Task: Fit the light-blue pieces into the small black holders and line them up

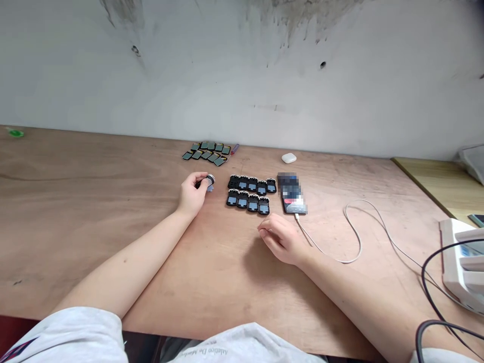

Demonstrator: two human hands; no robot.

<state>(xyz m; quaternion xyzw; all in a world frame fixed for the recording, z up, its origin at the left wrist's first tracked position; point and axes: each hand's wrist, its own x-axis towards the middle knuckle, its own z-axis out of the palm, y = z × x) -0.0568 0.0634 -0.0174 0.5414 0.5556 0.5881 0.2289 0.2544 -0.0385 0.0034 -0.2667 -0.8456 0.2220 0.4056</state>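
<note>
My left hand (193, 192) is closed round a small black casing (210, 178) with a whitish edge; a pale bluish flap shows beneath it. To its right lie two rows of similar black casings (253, 205), most with a pale blue-grey rectangle inside. Just below the nearer row, my right hand (279, 238) hovers or rests with its fingers curled and pressed together. Whatever it may hold is too small to make out. Farther back, several flat dark pieces with grey-green faces (206, 155) lie in two rows, beside a screwdriver with a purple handle (235, 148).
A phone (292, 194) lies right of the casings, plugged into a white cable (359, 242) that loops rightward. Behind it sits a white earbud case (289, 158). A white device (461, 262) and black cables (423, 272) are at the right. The wall (242, 75) bounds the wooden table.
</note>
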